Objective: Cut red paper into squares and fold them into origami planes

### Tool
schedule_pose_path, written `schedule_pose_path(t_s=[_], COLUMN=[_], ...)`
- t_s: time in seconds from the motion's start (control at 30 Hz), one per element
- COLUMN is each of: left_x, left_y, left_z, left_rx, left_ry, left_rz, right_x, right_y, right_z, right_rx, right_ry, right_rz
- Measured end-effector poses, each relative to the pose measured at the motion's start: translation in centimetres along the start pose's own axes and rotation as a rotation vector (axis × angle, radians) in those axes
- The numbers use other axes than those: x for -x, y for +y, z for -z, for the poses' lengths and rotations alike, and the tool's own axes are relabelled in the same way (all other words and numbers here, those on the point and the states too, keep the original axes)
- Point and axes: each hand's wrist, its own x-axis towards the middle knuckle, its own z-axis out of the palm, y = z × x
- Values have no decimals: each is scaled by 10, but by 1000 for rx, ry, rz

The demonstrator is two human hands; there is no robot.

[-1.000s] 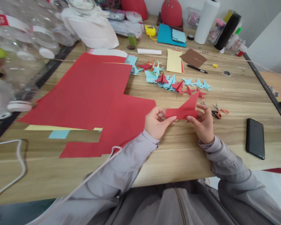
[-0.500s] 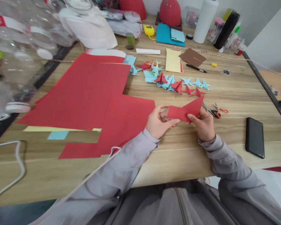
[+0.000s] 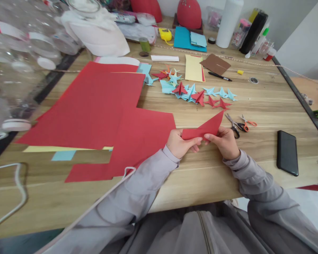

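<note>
A folded piece of red paper (image 3: pixel 205 128) is pinched between both hands above the wooden table (image 3: pixel 201 173). My left hand (image 3: pixel 178 144) grips its left end with thumb on top. My right hand (image 3: pixel 225 143) holds the middle and right part, where a pointed flap rises to the upper right. Both hands are closed on the paper, close together near the table's front edge.
Large red sheets (image 3: pixel 95 106) lie to the left. Several folded blue and red paper shapes (image 3: pixel 196 92) lie beyond the hands. Scissors (image 3: pixel 240 123) and a black phone (image 3: pixel 287 152) sit to the right. Clear bottles (image 3: pixel 21 53) crowd the far left.
The red paper has come down closer to the table, and its pointed flap now tilts up to the right. Both hands have shifted slightly toward me.
</note>
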Motion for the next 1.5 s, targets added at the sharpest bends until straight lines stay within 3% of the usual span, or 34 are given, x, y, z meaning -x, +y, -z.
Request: schedule_pose_path(t_s=[0.2, 0.4, 0.87, 1.07, 1.5], left_x=[-2, -1, -1, -1, -1], left_y=[-2, -2, 0, 1, 3], left_z=[0, -2, 0, 2, 1], left_rx=[29, 21, 2, -61, 52], left_ry=[-4, 12, -9, -16, -61], left_rz=[70, 35, 46, -24, 144], right_x=[0, 0, 3, 1, -1], right_y=[0, 6, 9, 11, 8], right_z=[-1, 0, 1, 5, 6], right_rx=[14, -41, 36, 28, -25], right_ry=[15, 29, 135, 157, 168], right_rz=[-60, -80, -4, 32, -5])
